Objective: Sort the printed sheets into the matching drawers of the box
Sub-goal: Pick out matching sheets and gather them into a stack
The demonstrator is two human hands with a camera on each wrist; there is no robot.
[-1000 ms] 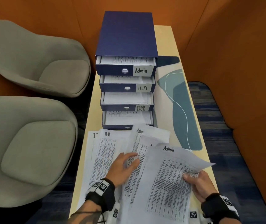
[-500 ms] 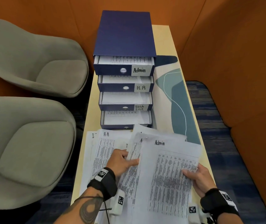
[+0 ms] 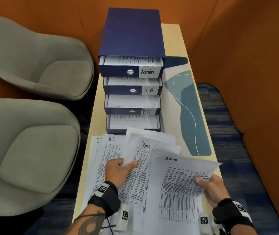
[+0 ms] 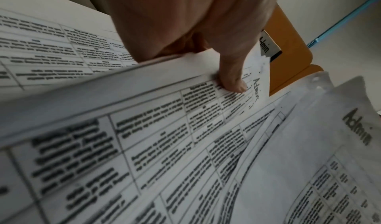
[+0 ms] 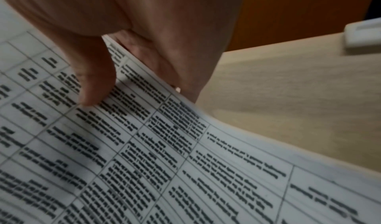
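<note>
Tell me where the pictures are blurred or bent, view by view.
Head view: sharp at the drawer box, whose Admin label reads clearly; wide-angle bending curves the chairs and table edges. Left wrist view: print near the lens smears, yet the thumb is fairly crisp. Right wrist view: the sheet is soft, its curling edge motion-blurred, and the hand is dim.

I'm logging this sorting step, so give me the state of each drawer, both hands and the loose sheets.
Admin drawer: open, sheets inside.
H.R drawer: open, sheets inside.
Task List drawer: open, sheets inside.
Bottom drawer: open, label hidden.
Left hand: pinching an Admin sheet.
Right hand: gripping another Admin sheet.
H.R sheet: flat on table.
</note>
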